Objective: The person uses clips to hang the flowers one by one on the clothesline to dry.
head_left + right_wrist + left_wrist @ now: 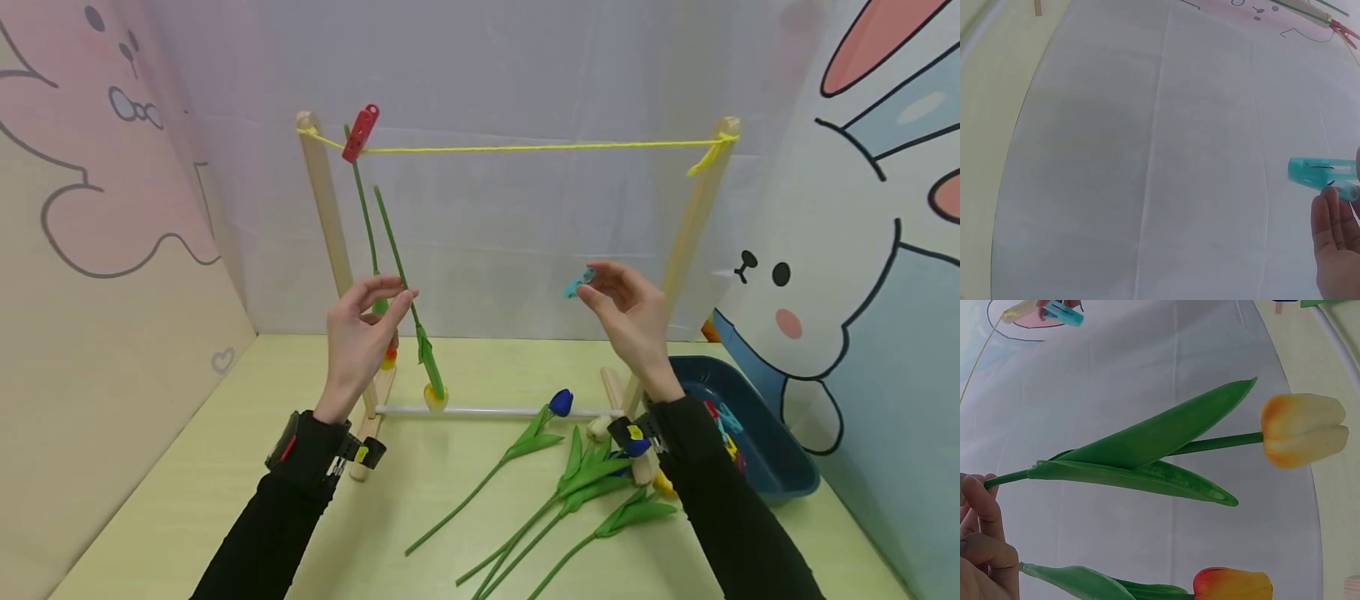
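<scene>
My left hand [363, 329] pinches the green stem of a yellow tulip [1304, 431], which hangs bloom down with its stem end pointing up toward the line. Behind it, a red-orange tulip [1232, 584] hangs from the yellow string [525, 148] by a red clothespin [361, 133]. My right hand [630, 312] holds a light-blue clothespin [1319, 175] between thumb and fingers, raised below the string's right half. Several tulips [577, 492] with blue, white and yellow blooms lie on the table below my hands.
Two wooden posts [326, 204] carry the string, joined low down by a white rod [480, 412]. At the right stands a dark blue basin [780, 467] with colourful clothespins [729, 418] in it. A white sheet [487, 250] hangs behind.
</scene>
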A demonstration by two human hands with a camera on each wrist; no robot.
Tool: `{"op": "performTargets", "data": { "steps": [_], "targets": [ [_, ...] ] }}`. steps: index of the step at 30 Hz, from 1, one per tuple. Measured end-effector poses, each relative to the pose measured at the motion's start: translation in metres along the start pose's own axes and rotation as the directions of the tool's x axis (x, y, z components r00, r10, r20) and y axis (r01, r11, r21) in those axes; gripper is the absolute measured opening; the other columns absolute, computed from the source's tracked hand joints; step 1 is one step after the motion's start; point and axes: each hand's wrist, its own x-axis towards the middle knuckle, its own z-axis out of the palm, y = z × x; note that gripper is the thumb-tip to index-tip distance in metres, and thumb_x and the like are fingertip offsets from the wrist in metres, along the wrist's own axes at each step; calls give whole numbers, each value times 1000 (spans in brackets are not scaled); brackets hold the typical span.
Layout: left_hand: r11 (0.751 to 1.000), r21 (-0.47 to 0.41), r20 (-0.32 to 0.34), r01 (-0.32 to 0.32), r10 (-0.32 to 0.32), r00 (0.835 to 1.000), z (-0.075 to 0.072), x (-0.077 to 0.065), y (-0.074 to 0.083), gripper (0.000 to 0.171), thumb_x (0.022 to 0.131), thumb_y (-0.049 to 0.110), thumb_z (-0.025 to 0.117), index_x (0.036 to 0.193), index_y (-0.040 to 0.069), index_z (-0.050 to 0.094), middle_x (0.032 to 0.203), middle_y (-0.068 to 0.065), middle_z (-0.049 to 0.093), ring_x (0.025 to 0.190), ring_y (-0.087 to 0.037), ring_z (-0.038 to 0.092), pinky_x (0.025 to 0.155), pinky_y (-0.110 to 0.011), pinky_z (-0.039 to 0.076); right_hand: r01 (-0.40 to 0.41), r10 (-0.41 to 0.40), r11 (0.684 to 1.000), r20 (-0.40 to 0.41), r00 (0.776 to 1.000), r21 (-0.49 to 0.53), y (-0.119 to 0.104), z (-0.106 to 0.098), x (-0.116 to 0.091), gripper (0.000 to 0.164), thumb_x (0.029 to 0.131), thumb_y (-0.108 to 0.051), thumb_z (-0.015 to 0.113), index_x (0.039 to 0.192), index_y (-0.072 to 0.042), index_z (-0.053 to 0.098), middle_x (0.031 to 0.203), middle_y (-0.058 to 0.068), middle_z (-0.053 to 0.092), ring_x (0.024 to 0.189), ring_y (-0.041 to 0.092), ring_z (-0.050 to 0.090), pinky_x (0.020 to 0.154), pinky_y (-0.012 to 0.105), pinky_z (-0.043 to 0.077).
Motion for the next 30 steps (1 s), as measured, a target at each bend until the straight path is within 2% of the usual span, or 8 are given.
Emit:
{"op": "performTargets", "data": {
  "steps": [6, 11, 15, 21, 27, 30],
  "targets": [
    [1000, 25, 11, -13, 13, 1000, 1, 11, 3, 25, 93, 4, 70, 117, -5, 65, 107, -27, 73, 39, -8, 46, 43, -19, 41, 61, -61, 998, -1, 998, -24, -8, 9, 15, 32, 87, 12, 69, 118, 16, 61, 98, -12, 62, 89, -4, 60, 89, 11, 51],
    [998, 55, 26, -7, 5, 1000, 2, 19, 7, 29, 93, 8, 71, 120, -3, 64, 110, -24, 73, 40, -9, 46, 46, -20, 44, 113, -113, 994, -11, 994, -1, -13, 18, 24, 33, 86, 13, 70, 117, 17, 59, 102, -9, 62, 97, -1, 61, 93, 16, 51],
    [998, 58, 26, -10, 8, 1000, 3, 25, 10, 28, 94, 7, 70, 119, -4, 64, 110, -25, 72, 40, -8, 46, 46, -20, 44, 164, -163, 986, -23, 986, 23, -17, 25, 31, 32, 85, 15, 69, 115, 18, 59, 102, -2, 64, 96, 2, 63, 94, 18, 53],
    [998, 51, 16, -20, 19, 1000, 4, 32, 14, 27, 93, 6, 71, 117, -5, 64, 108, -26, 72, 39, -7, 45, 44, -18, 42, 256, -255, 966, -32, 966, 30, -23, 35, 42, 32, 84, 15, 70, 114, 19, 58, 101, 14, 64, 96, 3, 63, 94, 20, 53],
    [998, 60, 7, -28, 28, 1000, 5, 39, 17, 26, 92, 6, 72, 116, -4, 66, 106, -25, 72, 39, -6, 45, 43, -18, 41, 330, -329, 944, -47, 943, 23, -32, 46, 55, 31, 84, 12, 72, 112, 18, 60, 99, 5, 63, 94, 11, 63, 93, 25, 54],
    [998, 55, 8, -31, 31, 999, 6, 42, 18, 26, 93, 6, 72, 116, -4, 66, 106, -25, 72, 39, -7, 45, 44, -18, 42, 358, -358, 934, -54, 932, 4, -38, 52, 62, 30, 84, 9, 74, 110, 17, 61, 97, 14, 63, 92, 13, 61, 92, 22, 53]
  ]
}}
